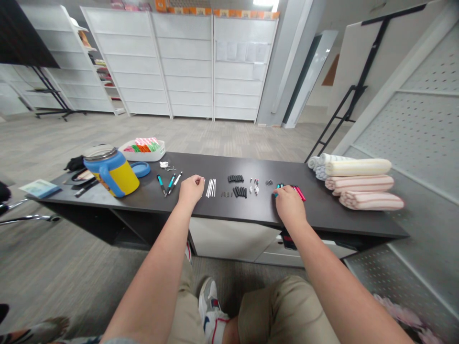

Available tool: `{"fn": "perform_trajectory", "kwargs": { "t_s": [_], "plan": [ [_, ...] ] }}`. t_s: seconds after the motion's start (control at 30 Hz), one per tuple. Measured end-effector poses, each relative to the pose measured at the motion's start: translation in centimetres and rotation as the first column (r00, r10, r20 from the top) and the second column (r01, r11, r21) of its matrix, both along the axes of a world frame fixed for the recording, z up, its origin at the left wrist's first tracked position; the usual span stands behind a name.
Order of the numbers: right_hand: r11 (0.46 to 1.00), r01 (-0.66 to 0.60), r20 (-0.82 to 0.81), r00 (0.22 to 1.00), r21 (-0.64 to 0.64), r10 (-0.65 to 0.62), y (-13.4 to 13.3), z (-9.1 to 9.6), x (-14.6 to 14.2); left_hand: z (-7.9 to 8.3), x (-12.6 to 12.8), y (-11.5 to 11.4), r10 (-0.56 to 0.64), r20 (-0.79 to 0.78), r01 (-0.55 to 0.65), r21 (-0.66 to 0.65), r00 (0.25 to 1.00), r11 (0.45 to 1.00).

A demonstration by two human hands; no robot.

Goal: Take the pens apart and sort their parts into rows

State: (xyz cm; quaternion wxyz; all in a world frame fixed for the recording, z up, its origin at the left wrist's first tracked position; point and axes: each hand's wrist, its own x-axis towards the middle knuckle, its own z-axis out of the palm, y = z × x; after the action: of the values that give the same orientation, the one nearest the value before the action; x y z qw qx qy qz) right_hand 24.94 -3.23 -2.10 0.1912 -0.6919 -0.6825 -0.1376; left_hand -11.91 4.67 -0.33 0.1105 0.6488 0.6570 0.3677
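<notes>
Two bare hands rest on the long dark matte counter (215, 210). Left hand (191, 189), grip curled narrow, touches thin white plastic rods (211, 188) lying just right of it, long axes pointing far. Right hand (289, 203) covers slim teal and pink pen barrels (300, 192) (grip hidden, cannot tell).

The right hand (289, 204) covers the near ends of the teal and pink plastic pen barrels (299, 191) near the dark desk's (215, 210) front edge. The left hand's (191, 189) curled fingers hide their contents. The tiny metal parts (268, 182) are too small to identify.
</notes>
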Motion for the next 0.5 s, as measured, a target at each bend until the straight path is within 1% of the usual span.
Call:
{"fn": "perform_trajectory", "kwargs": {
  "t_s": [0.1,0.2,0.3,0.4,0.5],
  "plan": [
    [1.0,0.013,-0.009,1.0,-0.008,-0.013,-0.1,-0.1,0.1,0.0,-0.1,0.1,0.003,0.005,-0.003,0.002,1.0,1.0],
    [0.999,0.042,-0.02,0.999,-0.024,-0.043,-0.2,-0.2,0.0,-0.3,-0.3,0.3,-0.016,0.034,0.014,0.051,0.999,0.999],
    [0.998,0.067,-0.036,0.997,-0.02,-0.068,-0.4,-0.1,-0.1,-0.8,-0.5,0.6,-0.078,0.165,0.063,0.092,0.983,0.994],
    [0.997,0.071,-0.047,0.996,0.003,-0.071,-0.6,0.1,-0.2,-1.3,-0.5,1.0,-0.16,0.364,0.134,0.098,0.918,0.986],
    [0.997,0.061,-0.056,0.997,0.044,-0.058,-0.8,0.2,-0.3,-1.6,-0.6,1.2,-0.236,0.504,0.19,0.142,0.831,0.972]
  ]
}}
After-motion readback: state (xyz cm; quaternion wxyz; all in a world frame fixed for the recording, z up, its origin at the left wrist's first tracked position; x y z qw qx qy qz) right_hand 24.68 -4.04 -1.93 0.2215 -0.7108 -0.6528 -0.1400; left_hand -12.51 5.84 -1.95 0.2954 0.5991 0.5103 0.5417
